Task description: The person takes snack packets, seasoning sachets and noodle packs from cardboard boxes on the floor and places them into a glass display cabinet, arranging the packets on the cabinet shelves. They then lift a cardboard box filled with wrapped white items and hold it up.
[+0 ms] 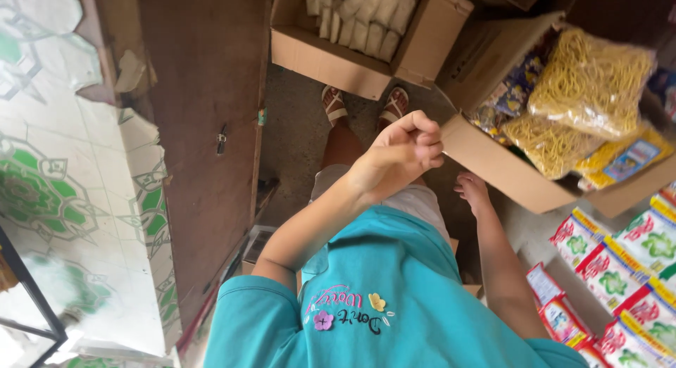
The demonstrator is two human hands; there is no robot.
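On the far left runs a tiled counter [63,192], white with green leaf patterns. Next to it stands a dark brown wooden door [208,128] with a small metal latch. Up top, a cardboard box [331,58] sits open on the floor, packed with pale narrow packets standing in a row. Just below it, two feet in sandals [366,106] point toward that box.

Centre now: the left hand [401,153] is raised in front of the teal shirt [380,304], fingers curled in and pressed together, thumb against the fingertips; whether anything is pinched inside, I cannot tell. The right hand [472,190] hangs lower, fingers loosely spread, just beside the near corner of a big cardboard box [493,164]. That box's long axis runs from upper left to lower right, its open top facing the camera. Inside lie clear bags of yellow noodles [591,79] and smaller blue and yellow packets. Bottom right, red, white and green packets [620,269] lie in overlapping rows.
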